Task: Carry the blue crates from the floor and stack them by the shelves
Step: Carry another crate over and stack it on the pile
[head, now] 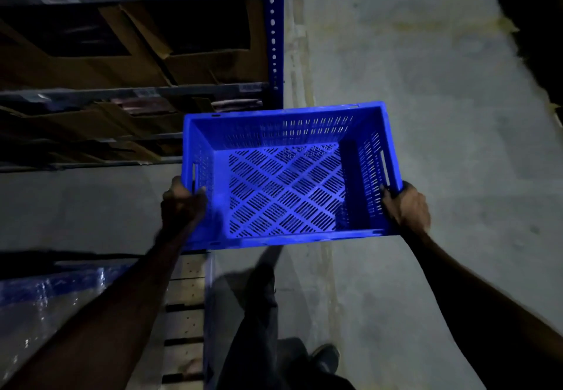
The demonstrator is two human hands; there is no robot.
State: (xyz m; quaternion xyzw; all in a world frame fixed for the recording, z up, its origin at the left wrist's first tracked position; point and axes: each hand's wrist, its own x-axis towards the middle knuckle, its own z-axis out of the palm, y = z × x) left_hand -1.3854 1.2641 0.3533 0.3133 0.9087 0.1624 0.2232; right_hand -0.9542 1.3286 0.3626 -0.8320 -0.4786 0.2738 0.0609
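An empty blue crate [286, 176] with slotted walls and a perforated floor hangs in the air in front of me, above the concrete floor. My left hand [182, 203] grips its left rim near the handle slot, thumb inside the crate. My right hand [406, 207] grips the right rim, fingers curled over the edge. The shelves [274, 39] stand to the left, with a blue upright post and grey beams. The crate's far left corner overlaps the lower shelf in view.
Brown cardboard boxes [128, 63] fill the shelves on the left. At lower left sit a plastic-wrapped blue load [45, 307] and a wooden pallet [185, 313]. My legs and shoes [326, 356] are below the crate. Bare concrete floor [426, 85] stretches to the right; a dark mass fills the top right.
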